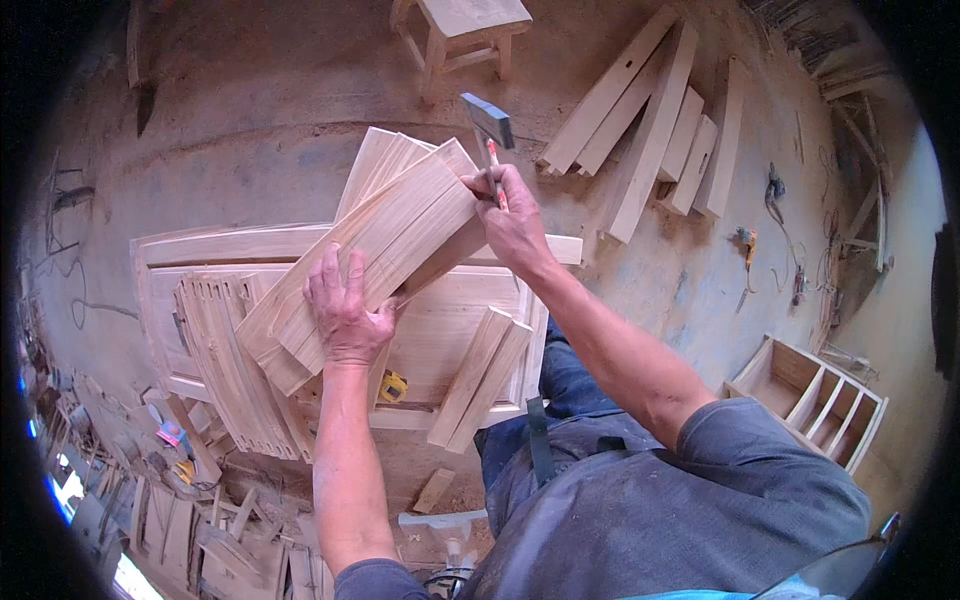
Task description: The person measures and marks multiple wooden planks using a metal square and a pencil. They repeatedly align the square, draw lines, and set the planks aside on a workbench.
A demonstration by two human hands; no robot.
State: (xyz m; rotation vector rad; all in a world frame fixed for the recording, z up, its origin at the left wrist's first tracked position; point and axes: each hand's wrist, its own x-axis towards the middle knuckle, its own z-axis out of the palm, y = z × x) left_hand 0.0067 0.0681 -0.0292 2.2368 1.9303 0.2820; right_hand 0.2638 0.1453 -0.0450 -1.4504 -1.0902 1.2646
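Observation:
Several pale planed boards (400,215) lie stacked askew across a wooden panel (440,345). My left hand (345,305) lies over the top boards, thumb round the near edge, gripping them. At the boards' far right corner, my right hand (510,215) is closed on a hammer-like tool (487,120) with a dark block head and a thin shaft. A slim red-and-white stick runs alongside that shaft; whether it is separate, I cannot tell. The fingertips of this hand meet the board's corner. Beneath my left wrist sits a yellow tape measure (393,387).
Slotted rails (235,360) lean at the panel's left, and two short pieces (480,380) rest at its right. Thick timbers (640,130) lie on the floor beyond, near a stool (465,20). A yellow drill (748,245) and a wooden frame (810,400) are rightward. Offcuts (240,550) clutter the lower left.

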